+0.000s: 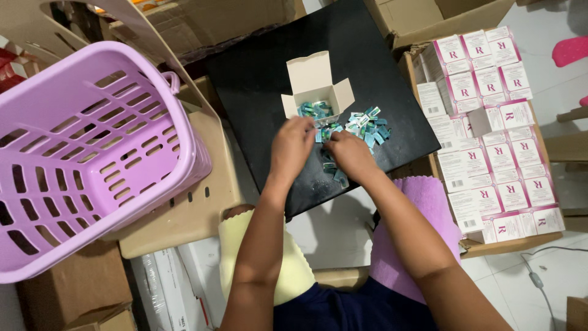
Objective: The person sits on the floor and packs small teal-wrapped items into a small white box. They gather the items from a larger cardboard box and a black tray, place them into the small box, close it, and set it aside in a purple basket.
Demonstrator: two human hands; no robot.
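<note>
Dark blue shirt (361, 309) sits right at the bottom edge, with a yellow cloth (245, 245) over the left knee and a purple cloth (422, 202) over the right one. Both forearms run up from there to a black board (263, 73) that's doing duty as a desk.

Left hand (292, 146) is palm down at the near edge of a pile of little blue-green sachets (367, 125), fingers curled onto them. Can't really tell if it's actually pinching one or just resting, since the back of the hand hides the tips. Right hand (351, 154) is just beside it, almost touching, fingers bunched together down in the same pile; again no clear view of what's between them. A few sachets trail down toward the board's near edge under the right hand.

Just past the hands there's a small open carton (315, 83), flaps up, standing on the board with more sachets inside it. The loose pile spreads out to the right of it.

Off to the left, a big lilac basket (79, 153) rests tipped on a beige plastic chair (202, 202), well apart from the hands. On the right, an open cardboard box holds packed rows of white-and-pink boxes (496, 153). More brown cardboard boxes (233, 18) crowd the far side, and another sits at bottom left.
</note>
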